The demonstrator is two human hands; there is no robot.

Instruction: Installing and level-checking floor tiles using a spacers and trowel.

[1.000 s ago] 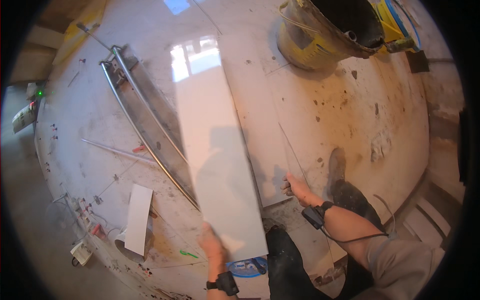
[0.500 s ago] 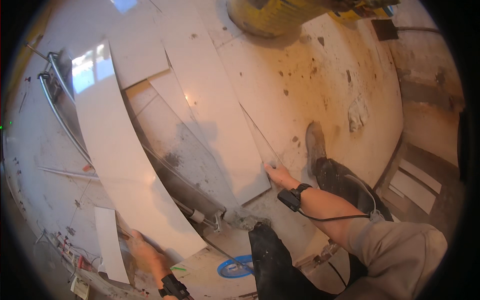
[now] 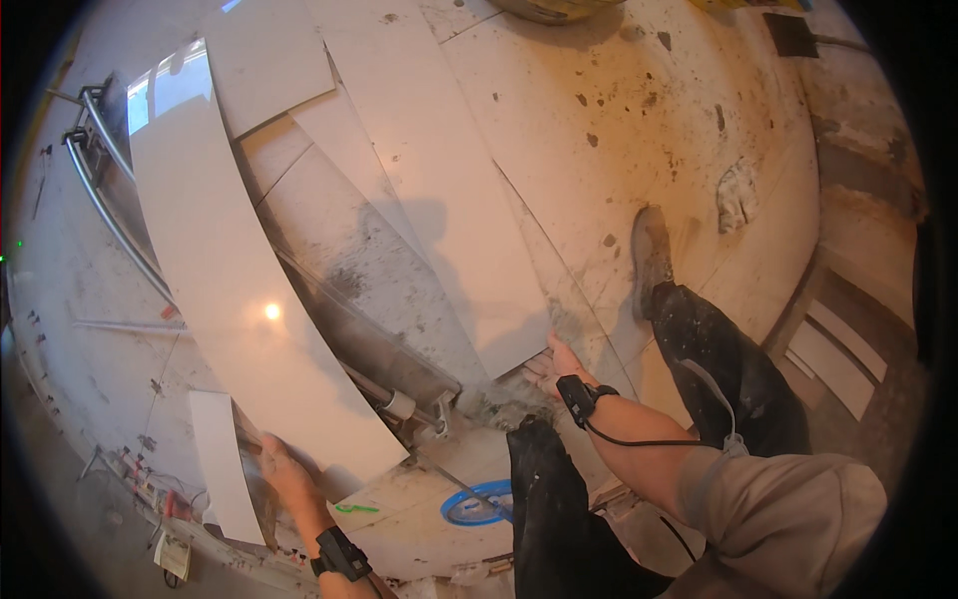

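My right hand [image 3: 562, 366] is at the near right corner of a long white tile strip [image 3: 439, 200]. Its thumb lies along the side and its fingers are at the near end, partly hidden by the tile; the hand looks closed on that corner. My left hand [image 3: 287, 477] is low on the left, between a glossy long white tile [image 3: 239, 270] and a short narrow strip [image 3: 220, 454]. It overlaps the glossy tile's edge, but its fingers are mostly hidden, so its grip is unclear. A metal rail [image 3: 364, 374] runs between the two long tiles.
Bent metal tubes [image 3: 115, 220] lie at the left. A blue ring-shaped lid [image 3: 479, 502] and a green clip-like piece [image 3: 356, 508] are near my feet. A crumpled pale cloth [image 3: 736, 197] lies on the stained floor. Cut strips [image 3: 838, 354] are at the right; a yellow bucket [image 3: 559, 8] stands far off.
My right hand has shifted from the strip's right side to its near corner. The view has tilted slightly nearer. My left hand stays by the glossy tile and the short strip.
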